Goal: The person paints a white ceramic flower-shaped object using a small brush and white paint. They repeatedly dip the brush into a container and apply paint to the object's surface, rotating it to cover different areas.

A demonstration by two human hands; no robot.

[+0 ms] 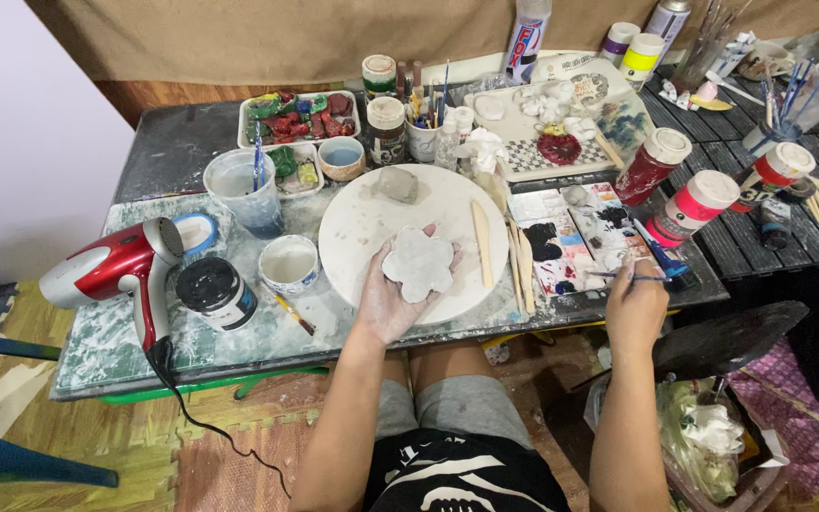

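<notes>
Head view of a craft table (125,351). The left hand (386,299), palm up with fingers cupped, holds a flower-shaped clay piece (418,265) over the near edge of a round white board (353,228). The right hand (635,301) is closed around a thin paintbrush (639,277) whose tip rests at the paint-smeared palette (571,237). The clay piece appears shaped but unpainted, its surface plain grey-white; colouring seems not yet begun. A red hairdryer (111,270) lies at left.

Labelled paint bottles (692,209) and jars (387,130) crowd the table.
</notes>
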